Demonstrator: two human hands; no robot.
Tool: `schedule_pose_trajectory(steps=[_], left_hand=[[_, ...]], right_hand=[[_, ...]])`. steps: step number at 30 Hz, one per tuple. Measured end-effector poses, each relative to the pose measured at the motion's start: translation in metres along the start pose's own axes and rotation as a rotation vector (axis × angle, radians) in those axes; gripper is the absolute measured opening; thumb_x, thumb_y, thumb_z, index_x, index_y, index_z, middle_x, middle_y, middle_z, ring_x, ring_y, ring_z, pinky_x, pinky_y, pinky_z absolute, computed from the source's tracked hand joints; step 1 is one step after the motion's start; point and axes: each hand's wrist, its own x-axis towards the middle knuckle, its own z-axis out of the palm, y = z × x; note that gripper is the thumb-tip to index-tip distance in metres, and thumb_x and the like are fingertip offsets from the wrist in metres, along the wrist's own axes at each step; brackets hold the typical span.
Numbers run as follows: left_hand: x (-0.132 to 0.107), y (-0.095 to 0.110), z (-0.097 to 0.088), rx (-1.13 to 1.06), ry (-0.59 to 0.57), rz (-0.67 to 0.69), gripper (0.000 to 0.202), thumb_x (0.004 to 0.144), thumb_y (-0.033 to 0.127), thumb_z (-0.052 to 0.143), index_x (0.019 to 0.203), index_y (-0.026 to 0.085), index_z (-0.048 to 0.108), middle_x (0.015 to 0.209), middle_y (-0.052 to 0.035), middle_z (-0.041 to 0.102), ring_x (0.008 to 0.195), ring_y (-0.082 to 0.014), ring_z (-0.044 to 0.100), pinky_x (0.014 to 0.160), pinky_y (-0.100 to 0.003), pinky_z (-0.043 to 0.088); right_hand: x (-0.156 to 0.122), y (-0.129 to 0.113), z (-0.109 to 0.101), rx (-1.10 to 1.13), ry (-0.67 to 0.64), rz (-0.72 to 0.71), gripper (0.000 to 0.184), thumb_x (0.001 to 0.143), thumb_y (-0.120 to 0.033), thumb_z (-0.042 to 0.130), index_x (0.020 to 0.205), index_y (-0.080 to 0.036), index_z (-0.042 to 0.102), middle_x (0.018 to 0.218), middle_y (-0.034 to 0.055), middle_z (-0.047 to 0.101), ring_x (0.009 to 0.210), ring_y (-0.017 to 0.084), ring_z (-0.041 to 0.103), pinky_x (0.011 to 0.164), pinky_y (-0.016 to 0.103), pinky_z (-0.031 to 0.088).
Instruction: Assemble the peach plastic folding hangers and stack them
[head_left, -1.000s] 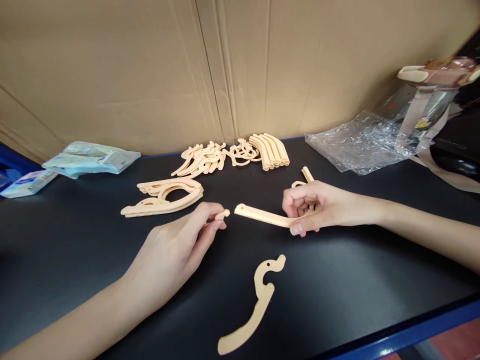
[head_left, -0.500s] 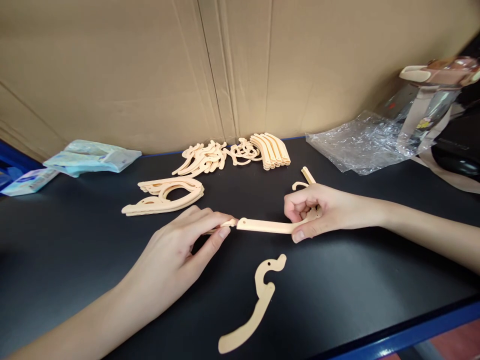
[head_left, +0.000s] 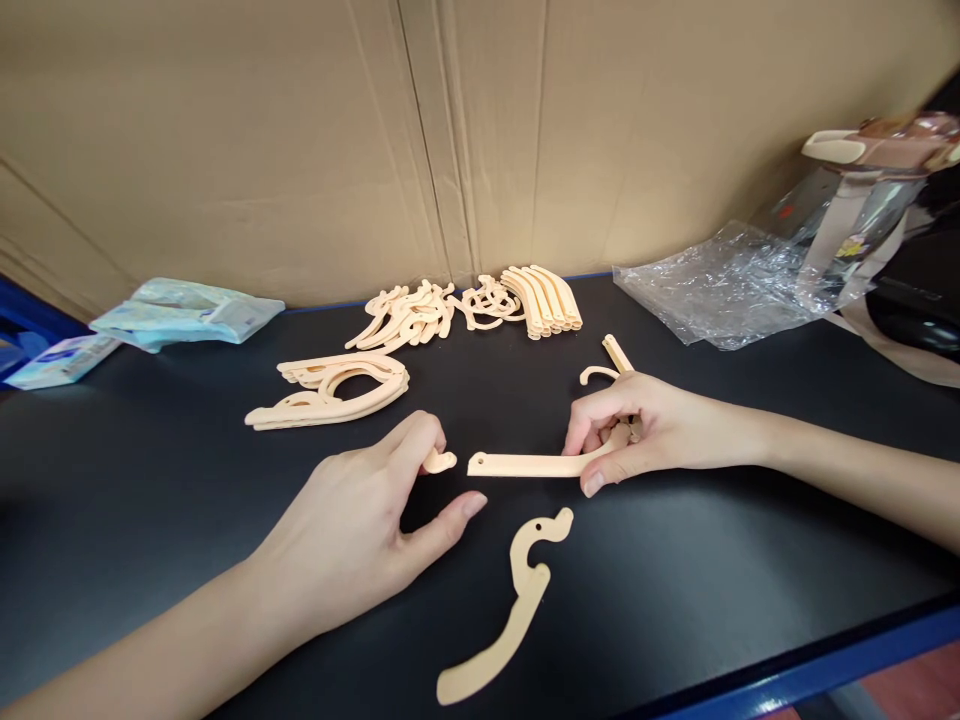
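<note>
My left hand [head_left: 360,510] has its fingers curled round a beige plastic hanger piece [head_left: 440,461]; only the piece's rounded tip shows, and the thumb stands away from it. My right hand [head_left: 652,425] pinches a beige hanger arm [head_left: 525,465] between thumb and fingers. The arm's end with a hole points left, a small gap away from the left-hand piece. Beyond the right hand a hook [head_left: 596,374] and another arm end [head_left: 616,352] stick out; the palm hides how they join. In front of both hands lies a curved hook joined to an arm [head_left: 499,640].
Folded hangers [head_left: 330,400] are stacked at the left. At the back lie loose hanger parts [head_left: 405,318], hooks [head_left: 487,300] and a row of curved arms [head_left: 544,305]. Soft packs [head_left: 187,312] sit far left; a clear plastic bag [head_left: 720,290] and a bottle [head_left: 862,200] stand right.
My left hand has drawn back slightly left, its thumb lifting off the piece, and a gap has opened to the arm. The right hand has barely shifted.
</note>
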Motion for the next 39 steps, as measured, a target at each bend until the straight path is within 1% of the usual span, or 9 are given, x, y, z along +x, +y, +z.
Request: schedule_pose_trajectory(steps=[2, 6, 10, 14, 17, 22, 30, 34, 39], left_hand=[[0.0, 0.001, -0.001, 0.01, -0.022, -0.011, 0.031, 0.096, 0.054, 0.044, 0.089, 0.024, 0.039, 0.076, 0.0054, 0.054, 0.046, -0.0116, 0.047, 0.048, -0.025, 0.034], [0.001, 0.004, -0.004, -0.019, -0.068, -0.013, 0.036, 0.099, 0.058, 0.037, 0.086, 0.024, 0.041, 0.075, 0.0049, 0.056, 0.049, -0.0126, 0.051, 0.05, -0.025, 0.035], [0.003, 0.002, -0.006, -0.057, -0.096, -0.009, 0.037, 0.1, 0.056, 0.034, 0.087, 0.024, 0.044, 0.076, 0.0041, 0.058, 0.052, -0.0135, 0.054, 0.051, -0.026, 0.037], [0.004, 0.001, -0.007, -0.079, -0.123, 0.02, 0.037, 0.101, 0.054, 0.035, 0.083, 0.023, 0.043, 0.076, 0.0038, 0.06, 0.055, -0.0138, 0.055, 0.052, -0.025, 0.036], [0.005, 0.001, -0.007, -0.083, -0.127, 0.015, 0.035, 0.1, 0.053, 0.036, 0.082, 0.023, 0.042, 0.074, 0.0042, 0.059, 0.054, -0.0136, 0.053, 0.052, -0.025, 0.035], [0.005, 0.003, -0.008, -0.061, -0.125, 0.004, 0.033, 0.1, 0.051, 0.037, 0.083, 0.023, 0.041, 0.073, 0.0049, 0.057, 0.052, -0.0133, 0.051, 0.052, -0.026, 0.033], [0.005, 0.0, -0.007, 0.036, -0.157, 0.102, 0.037, 0.103, 0.051, 0.028, 0.081, 0.023, 0.039, 0.078, 0.0021, 0.053, 0.053, -0.0143, 0.05, 0.05, -0.028, 0.03], [0.005, -0.001, -0.007, 0.066, -0.187, 0.112, 0.039, 0.104, 0.051, 0.022, 0.081, 0.023, 0.039, 0.077, 0.0024, 0.051, 0.052, -0.0145, 0.05, 0.05, -0.029, 0.03], [0.006, -0.001, -0.008, 0.064, -0.215, 0.114, 0.038, 0.104, 0.049, 0.023, 0.081, 0.023, 0.038, 0.077, 0.0026, 0.051, 0.052, -0.0142, 0.051, 0.05, -0.028, 0.029]], right_hand=[[0.0, 0.001, 0.004, 0.0, 0.034, -0.04, 0.029, 0.078, -0.042, 0.077, 0.086, -0.014, 0.072, 0.067, -0.001, 0.068, 0.058, 0.008, 0.06, 0.052, 0.019, 0.045], [0.002, 0.002, 0.012, -0.003, 0.09, -0.134, 0.026, 0.079, -0.039, 0.077, 0.085, -0.014, 0.074, 0.075, 0.0015, 0.073, 0.066, 0.012, 0.068, 0.057, 0.02, 0.052], [0.003, 0.0, 0.015, -0.071, 0.131, -0.206, 0.022, 0.079, -0.035, 0.078, 0.084, -0.014, 0.075, 0.072, 0.0002, 0.071, 0.057, 0.008, 0.063, 0.054, 0.018, 0.052], [0.003, 0.0, 0.015, -0.09, 0.128, -0.201, 0.024, 0.08, -0.037, 0.077, 0.084, -0.014, 0.075, 0.071, 0.0002, 0.07, 0.055, 0.008, 0.06, 0.054, 0.018, 0.051], [0.003, 0.0, 0.014, -0.09, 0.116, -0.198, 0.023, 0.081, -0.036, 0.076, 0.083, -0.014, 0.075, 0.07, -0.0001, 0.07, 0.055, 0.007, 0.059, 0.054, 0.019, 0.051], [0.004, 0.001, 0.014, -0.09, 0.115, -0.238, 0.021, 0.081, -0.034, 0.077, 0.082, -0.013, 0.075, 0.068, -0.0005, 0.069, 0.056, 0.007, 0.061, 0.053, 0.017, 0.049], [0.002, 0.001, 0.014, -0.12, 0.118, -0.222, 0.023, 0.081, -0.035, 0.076, 0.085, -0.013, 0.075, 0.071, 0.0002, 0.071, 0.057, 0.007, 0.062, 0.051, 0.016, 0.046], [0.002, 0.001, 0.016, -0.145, 0.14, -0.237, 0.023, 0.081, -0.035, 0.077, 0.081, -0.012, 0.073, 0.067, -0.0011, 0.07, 0.056, 0.007, 0.062, 0.05, 0.015, 0.044], [0.002, 0.003, 0.016, -0.168, 0.156, -0.291, 0.021, 0.081, -0.032, 0.077, 0.078, -0.012, 0.071, 0.067, -0.0015, 0.068, 0.055, 0.006, 0.06, 0.049, 0.015, 0.042]])
